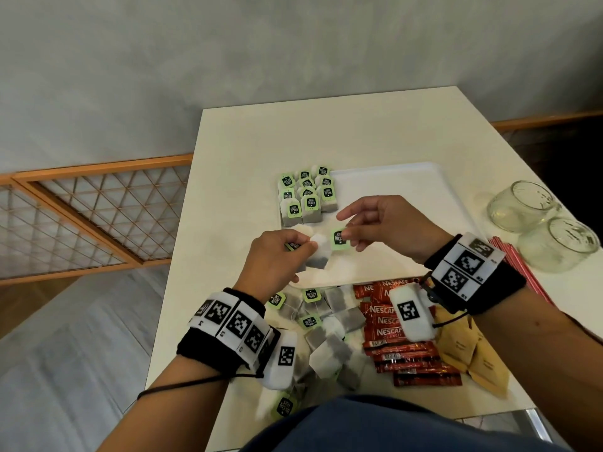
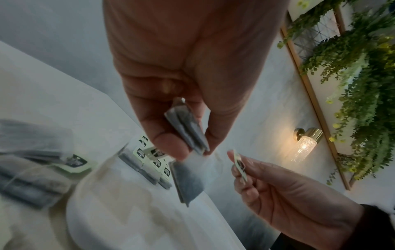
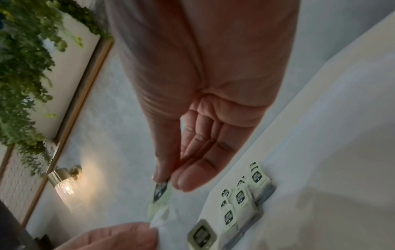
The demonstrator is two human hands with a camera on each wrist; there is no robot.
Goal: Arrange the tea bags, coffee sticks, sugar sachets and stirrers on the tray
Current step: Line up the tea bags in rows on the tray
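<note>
The left hand (image 1: 277, 256) pinches tea bags (image 1: 318, 252). The right hand (image 1: 385, 220) pinches one tag (image 1: 340, 239), probably untangling it before placing on the tray (image 1: 408, 181).

It looks like a café or hotel lounge: a glowing wall lamp (image 2: 304, 143), hanging greenery (image 2: 354, 81) on a framed panel, and a pale tabletop (image 1: 326, 138) beside a wooden lattice railing (image 1: 81, 210).

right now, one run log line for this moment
left hand: holds grey paper tea bags | right hand: pinches green tag | white plastic tray: tea bags only
</note>
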